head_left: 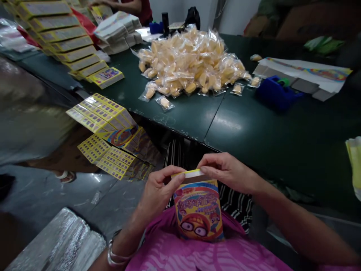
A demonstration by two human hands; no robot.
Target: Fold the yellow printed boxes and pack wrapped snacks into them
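A colourful printed cardboard box [197,210], with a cartoon face in glasses on its front, stands in my lap against my pink top. Its top end faces up, with a pale flap along the edge. My left hand [162,184] pinches the flap's left corner between thumb and fingers. At the right corner, my right hand [221,169] grips the same flap edge, thumb toward me. What is inside the box is hidden. Beyond my hands, a big heap of clear-wrapped pale yellow pieces [191,62] lies on the dark green table.
Yellow boxes [104,113] are stacked beside the table's edge, and more boxes [107,77] rise at the left. A blue tape dispenser [278,94] sits by flat white cartons [304,73]. Another person's arm [126,5] shows at the back. A silvery package [62,244] lies lower left.
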